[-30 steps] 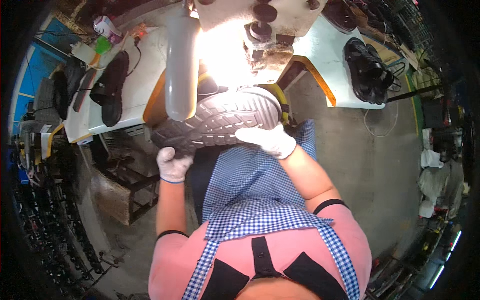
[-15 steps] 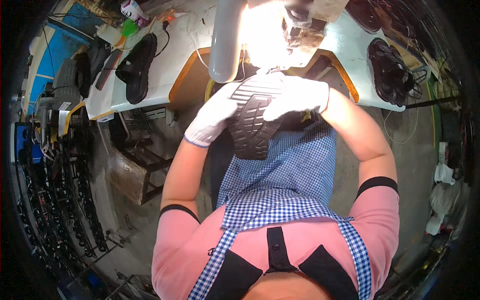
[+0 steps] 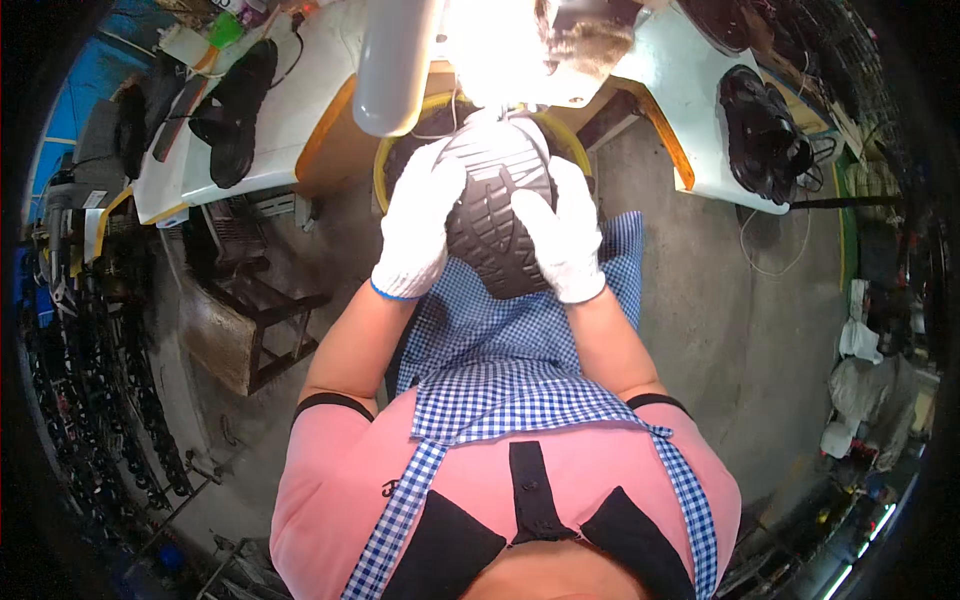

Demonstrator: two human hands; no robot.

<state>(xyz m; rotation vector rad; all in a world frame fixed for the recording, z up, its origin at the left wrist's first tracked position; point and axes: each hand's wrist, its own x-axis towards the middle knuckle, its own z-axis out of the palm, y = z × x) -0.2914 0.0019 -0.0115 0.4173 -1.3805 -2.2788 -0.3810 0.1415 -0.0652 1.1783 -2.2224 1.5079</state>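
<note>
A black shoe [image 3: 497, 232] is held in front of me with its treaded sole facing up; its upper is hidden underneath. My left hand [image 3: 420, 215], in a white knitted glove, is closed round the sole's left edge. On the opposite edge my right hand [image 3: 568, 235], gloved alike, grips with its thumb across the tread. The shoe's far end lies beneath a brightly lit machine head [image 3: 500, 60], where glare hides the contact. Behind the shoe, a round yellow-rimmed bin [image 3: 380, 175] is partly visible.
A grey cylinder [image 3: 392, 75] hangs left of the machine. Black sandals lie on the left worktop [image 3: 300, 95] and the right worktop [image 3: 665, 75]. A worn wooden stool [image 3: 225, 335] stands at the left, near black racks [image 3: 100, 400]. A thin cable [image 3: 770, 270] droops at the right.
My right hand has moved from the shoe's far end to its right edge, and its elbow has come in. The sole has turned and now tilts the other way. The whole view has shifted.
</note>
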